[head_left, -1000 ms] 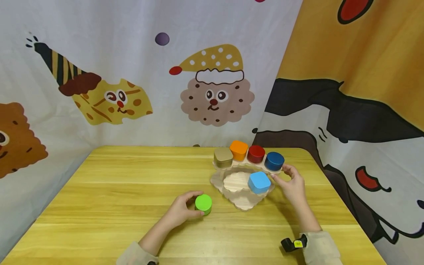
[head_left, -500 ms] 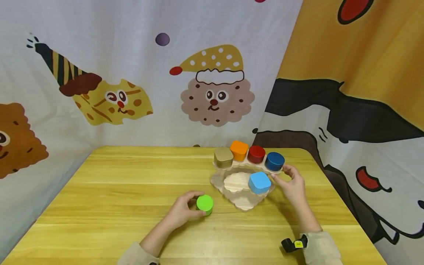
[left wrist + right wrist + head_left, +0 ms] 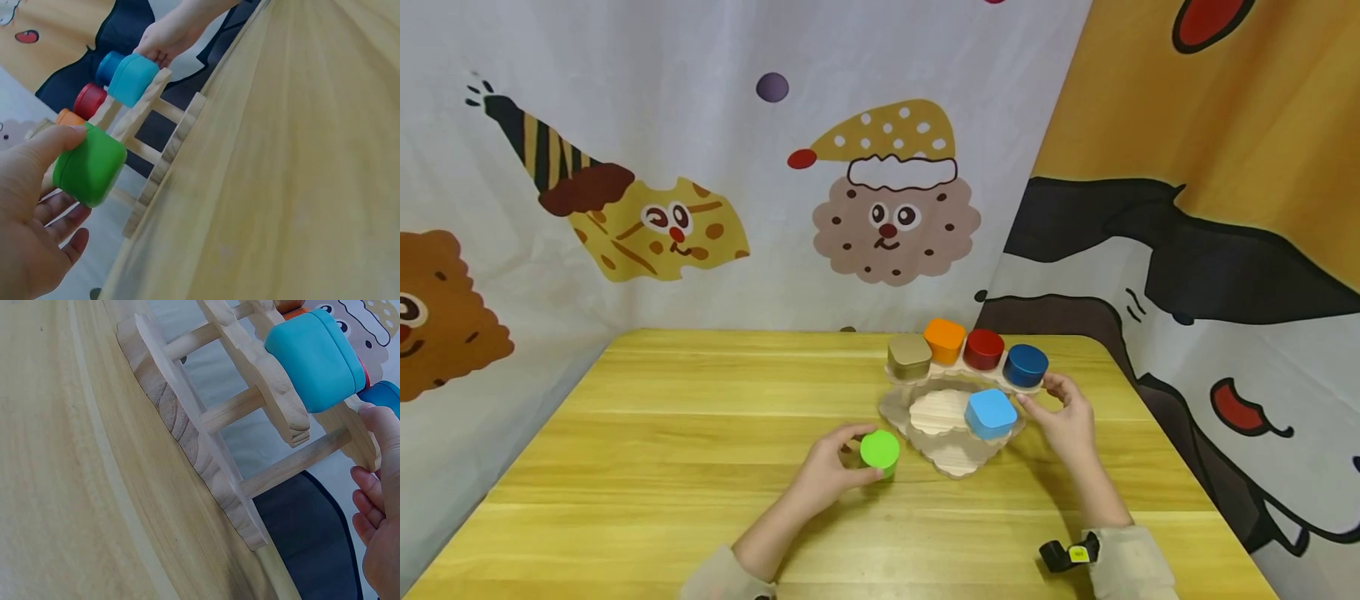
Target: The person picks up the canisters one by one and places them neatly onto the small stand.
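My left hand [image 3: 827,471] holds a green block [image 3: 880,451] with a round top between thumb and fingers, just left of the tiered wooden stand [image 3: 953,460]. In the left wrist view the green block [image 3: 91,164] appears raised off the table. On the stand's lower platform sits a light blue block [image 3: 991,414], with bare wood to its left. Gold [image 3: 909,357], orange [image 3: 944,341], red [image 3: 983,349] and dark blue [image 3: 1026,365] blocks line the upper tier. My right hand [image 3: 1067,421] pinches that tier's right end, thumb above and fingers below in the right wrist view.
The stand rests near the back right of a wood-grain table [image 3: 662,467]. Behind the table's far edge hangs a curtain [image 3: 700,150] with cartoon prints. A black device [image 3: 1067,553] is strapped at my right wrist.
My left hand has carried the green block to the right and slightly away from me, closer to the stand. My right hand keeps its grip on the stand. The head view has shifted slightly.
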Available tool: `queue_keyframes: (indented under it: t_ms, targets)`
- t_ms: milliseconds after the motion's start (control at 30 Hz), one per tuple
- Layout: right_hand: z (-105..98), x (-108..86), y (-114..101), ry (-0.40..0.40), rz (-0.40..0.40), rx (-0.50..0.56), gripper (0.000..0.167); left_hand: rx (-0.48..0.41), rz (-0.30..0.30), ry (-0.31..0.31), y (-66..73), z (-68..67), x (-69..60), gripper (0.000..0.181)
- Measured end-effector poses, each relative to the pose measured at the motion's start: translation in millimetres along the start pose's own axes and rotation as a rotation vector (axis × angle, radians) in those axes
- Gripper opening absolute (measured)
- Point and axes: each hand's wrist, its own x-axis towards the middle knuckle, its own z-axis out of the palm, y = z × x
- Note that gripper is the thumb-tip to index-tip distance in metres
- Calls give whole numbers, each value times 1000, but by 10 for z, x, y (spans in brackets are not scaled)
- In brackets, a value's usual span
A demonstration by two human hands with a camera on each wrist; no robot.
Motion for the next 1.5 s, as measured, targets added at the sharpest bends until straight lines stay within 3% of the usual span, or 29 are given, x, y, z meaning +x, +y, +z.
queue_keyframes:
  t_ms: [200,400,467,733,967,1500]
  targets:
    - [-5,0,0,4,0,3,52,-13,32,57,155,67,86,56]
    - [-5,-4,-2,2,0,4,52,-56,37,93,570,90,126,53]
    - [-4,-4,-3,3,-2,-1,52,-63,46,98,632,105,152,53]
    - [-9,-6,-2,-8,9,6,54,-53,61,129,383,300,364,60]
    - [-13,-5,0,-12,2,13,55,-92,77,142,399,398,456,60]
    - [-13,-6,-15,-11,10,6,55,-86,83,232,478,617,577,58]
